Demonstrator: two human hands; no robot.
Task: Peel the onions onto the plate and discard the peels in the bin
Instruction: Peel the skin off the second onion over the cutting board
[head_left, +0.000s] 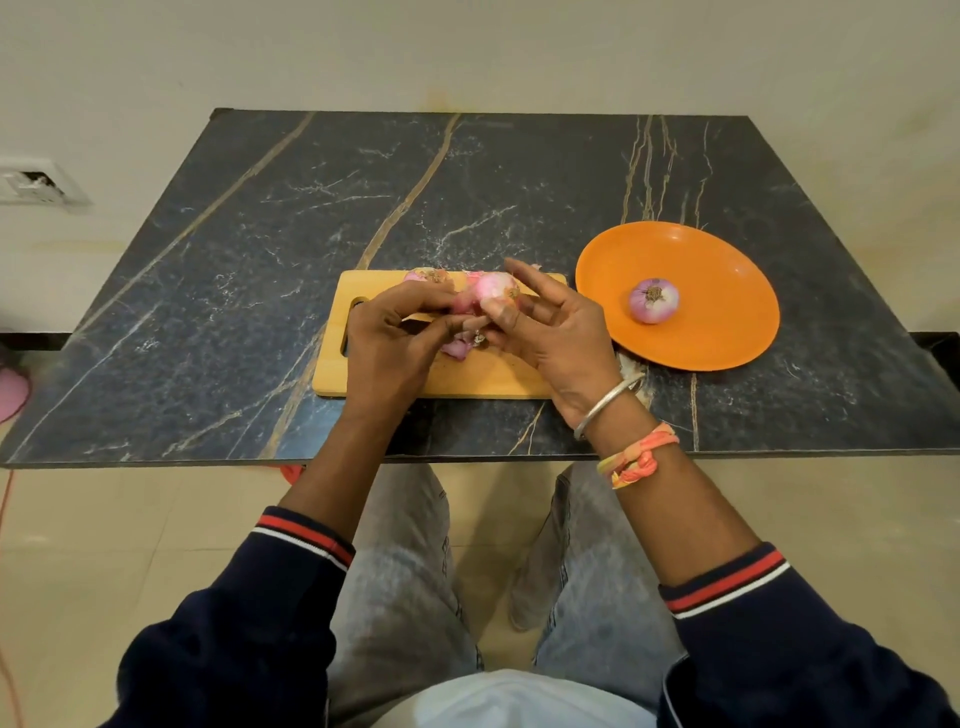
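A pink onion (493, 287) is held above the wooden cutting board (467, 374). My left hand (395, 338) pinches a strip of its pink skin (464, 305) with curled fingers. My right hand (550, 332) holds the onion between thumb and fingers, the other fingers spread. Another unpeeled onion (427, 275) lies at the board's far edge. Loose peels (457, 347) lie on the board under my hands. A peeled onion (654, 300) sits on the orange plate (727, 291) to the right. No bin is in view.
The board and plate rest on a dark marble table (260, 260) against a pale wall. A wall socket (31, 182) is at the left. My legs and the tiled floor (104, 545) show below the table's near edge.
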